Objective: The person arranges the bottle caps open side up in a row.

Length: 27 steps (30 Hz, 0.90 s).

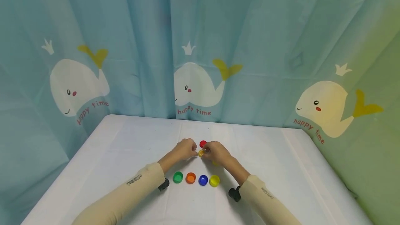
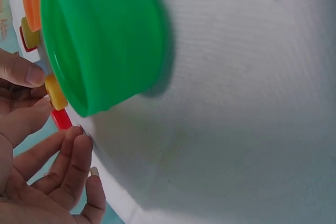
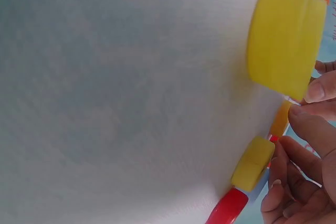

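Observation:
A small yellow disc point(image 1: 201, 153) with a darker mark on its face is between the two hands in the head view. My right hand point(image 1: 216, 152) pinches its edge with thumb and fingertips. From the other side my left hand point(image 1: 186, 148) comes up to the disc, thumb tip close against it, fingers spread; exact contact is hard to tell. The left wrist view shows the yellow disc point(image 2: 55, 92) by both thumbs. Just beyond lies a red round piece point(image 1: 203, 144). Another yellow piece point(image 1: 215, 163), partly covered by the right hand, rests on the table.
Nearer the body, a row of round cups stands on the white table point(image 1: 140, 134): green point(image 1: 177, 177), orange point(image 1: 190, 178), blue point(image 1: 203, 180) and yellow point(image 1: 214, 181). A blue whale-print curtain point(image 1: 140, 44) hangs behind the table.

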Available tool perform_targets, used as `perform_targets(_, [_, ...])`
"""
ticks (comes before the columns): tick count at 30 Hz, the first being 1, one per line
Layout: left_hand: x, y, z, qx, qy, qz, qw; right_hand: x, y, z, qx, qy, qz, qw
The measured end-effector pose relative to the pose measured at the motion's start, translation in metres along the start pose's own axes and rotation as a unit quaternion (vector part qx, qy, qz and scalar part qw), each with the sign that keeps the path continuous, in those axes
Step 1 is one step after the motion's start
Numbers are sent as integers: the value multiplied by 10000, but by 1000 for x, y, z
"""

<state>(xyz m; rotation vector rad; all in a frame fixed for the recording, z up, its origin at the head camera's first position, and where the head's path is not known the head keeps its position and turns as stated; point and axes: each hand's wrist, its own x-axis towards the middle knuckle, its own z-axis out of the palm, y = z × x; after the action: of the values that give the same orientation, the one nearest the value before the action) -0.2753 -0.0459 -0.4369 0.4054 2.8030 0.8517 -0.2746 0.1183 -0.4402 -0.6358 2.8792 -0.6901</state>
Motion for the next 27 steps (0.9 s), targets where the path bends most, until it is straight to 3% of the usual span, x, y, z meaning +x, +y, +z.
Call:
perform_targets(6, [-1, 0, 1, -12, -54, -110, 9999, 3, -1, 3, -191, 15, -93, 9998])
perform_targets(18, [-2, -2, 5, -24, -67, 22, 10000, 2, -3, 8, -745, 164, -258, 9968])
perform_targets(27, [-5, -1, 0, -164, -173, 72, 9997, -1, -3, 5, -638, 283, -256, 9972])
